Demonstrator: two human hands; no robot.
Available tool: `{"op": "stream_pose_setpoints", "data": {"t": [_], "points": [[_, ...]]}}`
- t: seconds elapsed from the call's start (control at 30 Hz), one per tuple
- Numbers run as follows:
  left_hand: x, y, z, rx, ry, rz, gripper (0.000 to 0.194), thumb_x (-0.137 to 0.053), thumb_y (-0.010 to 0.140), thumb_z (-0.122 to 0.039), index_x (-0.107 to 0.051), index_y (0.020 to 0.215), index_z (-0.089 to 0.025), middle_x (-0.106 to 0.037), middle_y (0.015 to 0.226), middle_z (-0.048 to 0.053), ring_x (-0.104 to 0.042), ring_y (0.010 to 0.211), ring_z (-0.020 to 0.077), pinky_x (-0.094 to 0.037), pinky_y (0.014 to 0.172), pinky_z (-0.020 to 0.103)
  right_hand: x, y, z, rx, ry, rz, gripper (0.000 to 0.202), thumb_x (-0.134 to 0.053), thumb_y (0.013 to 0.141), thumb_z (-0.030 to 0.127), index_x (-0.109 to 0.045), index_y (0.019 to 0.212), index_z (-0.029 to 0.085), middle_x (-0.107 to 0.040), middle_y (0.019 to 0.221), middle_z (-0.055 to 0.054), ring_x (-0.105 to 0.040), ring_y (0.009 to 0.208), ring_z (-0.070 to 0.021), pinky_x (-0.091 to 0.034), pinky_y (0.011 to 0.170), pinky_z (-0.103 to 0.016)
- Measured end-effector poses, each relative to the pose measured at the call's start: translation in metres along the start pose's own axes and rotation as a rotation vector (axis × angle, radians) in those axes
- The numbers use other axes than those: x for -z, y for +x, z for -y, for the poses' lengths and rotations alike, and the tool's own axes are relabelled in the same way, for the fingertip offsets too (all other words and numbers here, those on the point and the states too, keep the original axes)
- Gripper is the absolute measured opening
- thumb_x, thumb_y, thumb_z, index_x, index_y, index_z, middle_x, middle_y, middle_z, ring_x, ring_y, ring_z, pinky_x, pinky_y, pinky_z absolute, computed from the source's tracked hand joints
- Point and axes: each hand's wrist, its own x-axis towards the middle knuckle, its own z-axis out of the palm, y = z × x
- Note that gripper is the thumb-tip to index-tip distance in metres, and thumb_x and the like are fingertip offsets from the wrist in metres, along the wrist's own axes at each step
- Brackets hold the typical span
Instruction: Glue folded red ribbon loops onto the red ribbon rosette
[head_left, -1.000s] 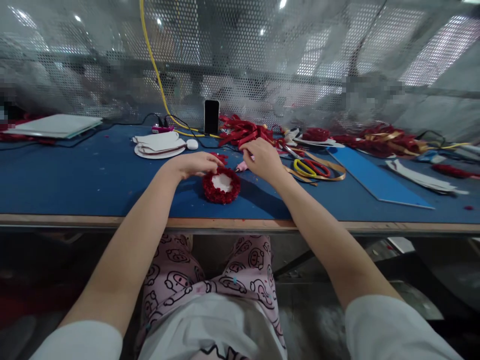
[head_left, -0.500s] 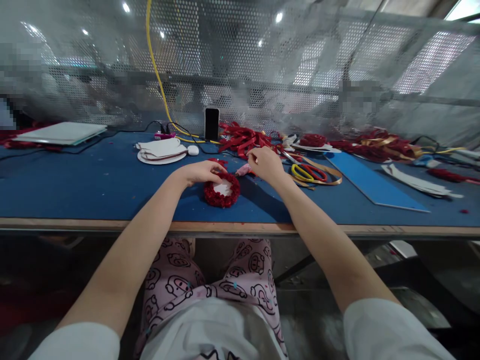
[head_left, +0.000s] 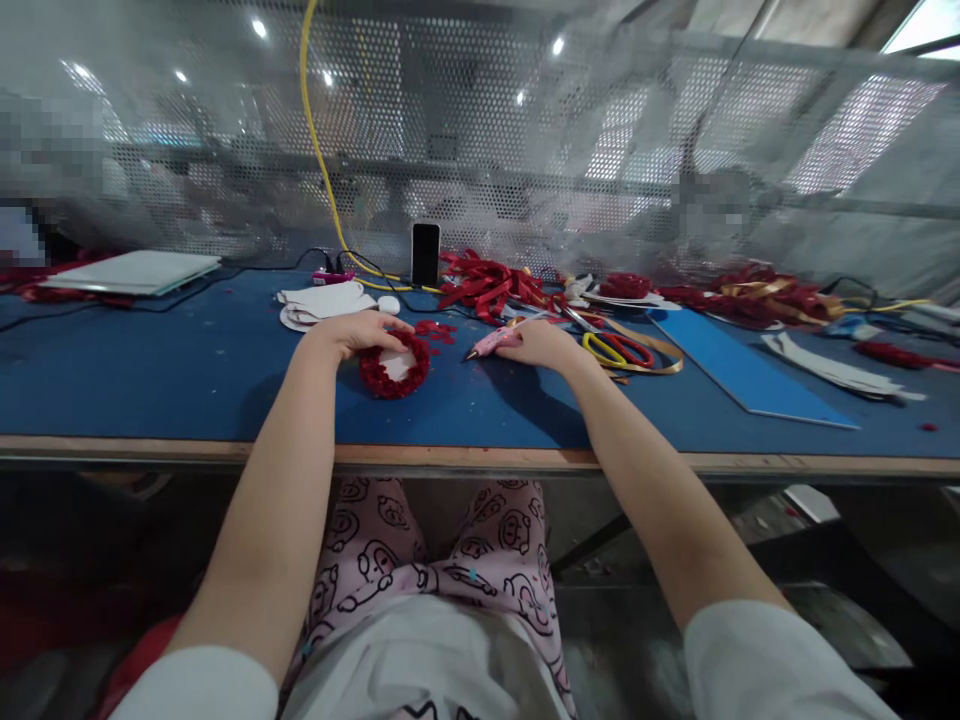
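A fuzzy dark-red ring with a white centre is on the blue table, left of the middle. My left hand grips its upper edge, thumb over the white part and fingers behind. To the right, my right hand is closed around a pink glue gun, its dark pointed tip facing left toward the ring. A pale stick sticks out behind it, and my fingers hide part of its body. Small red scraps lie between the two hands.
Behind my right hand lie red ribbons and scissors with yellow and red handles. White cut pieces and a propped phone stand further back. A blue board lies right; the table's front edge is near me.
My left hand has shifted the red ring leftward, uncovering more red scraps. My right hand, earlier raised over the glue gun, is now lower and wrapped around it, with the tip showing.
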Motion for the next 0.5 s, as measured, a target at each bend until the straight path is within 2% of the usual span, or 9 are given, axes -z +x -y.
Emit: {"op": "stream_pose_setpoints", "data": {"t": [0.13,0.23,0.3,0.37,0.5], "points": [[0.015,0.003,0.016,0.115,0.058,-0.041,0.062,-0.088,0.053,-0.023,-0.076,0.113,-0.020,-0.079,0.095,0.009,-0.072,0.091,0.0240,-0.056,0.077,0.029,0.001,0.000,0.000,0.011,0.022,0.008,0.029,-0.064,0.086,0.040,-0.079,0.098,0.018,-0.079,0.097,-0.014,-0.071,0.088,-0.0279,-0.047,0.073,-0.031],[0.022,0.005,0.023,0.165,0.107,-0.115,0.062,-0.086,0.053,-0.022,-0.076,0.114,-0.020,-0.078,0.101,0.012,-0.071,0.095,0.0276,-0.056,0.076,0.031,0.003,-0.001,0.002,-0.012,0.031,-0.040,0.029,-0.061,0.086,0.040,-0.078,0.095,0.018,-0.078,0.099,-0.014,-0.071,0.088,-0.0281,-0.046,0.072,-0.032],[0.022,0.007,0.022,0.090,0.215,-0.198,0.068,-0.083,0.054,-0.021,-0.073,0.121,-0.020,-0.076,0.113,0.013,-0.069,0.105,0.0297,-0.054,0.082,0.032,0.003,-0.001,0.004,-0.051,0.017,-0.099,0.031,-0.059,0.087,0.042,-0.075,0.096,0.017,-0.077,0.102,-0.015,-0.070,0.090,-0.0286,-0.046,0.071,-0.032],[0.016,0.012,0.017,-0.060,0.378,-0.264,0.070,-0.080,0.055,-0.021,-0.073,0.125,-0.022,-0.072,0.124,0.012,-0.066,0.113,0.0311,-0.052,0.090,0.032,0.001,0.001,0.005,-0.090,0.021,-0.181,0.035,-0.058,0.088,0.045,-0.072,0.102,0.016,-0.076,0.107,-0.016,-0.070,0.095,-0.0296,-0.046,0.073,-0.033],[-0.010,0.023,0.006,-0.326,0.592,-0.275,0.039,-0.069,0.072,-0.026,-0.081,0.109,-0.021,-0.072,0.126,0.012,-0.060,0.122,0.0315,-0.040,0.109,0.036,-0.004,0.004,0.008,-0.133,0.046,-0.345,0.042,-0.059,0.089,0.047,-0.066,0.114,0.014,-0.072,0.118,-0.019,-0.068,0.105,-0.0331,-0.049,0.080,-0.037]]}}
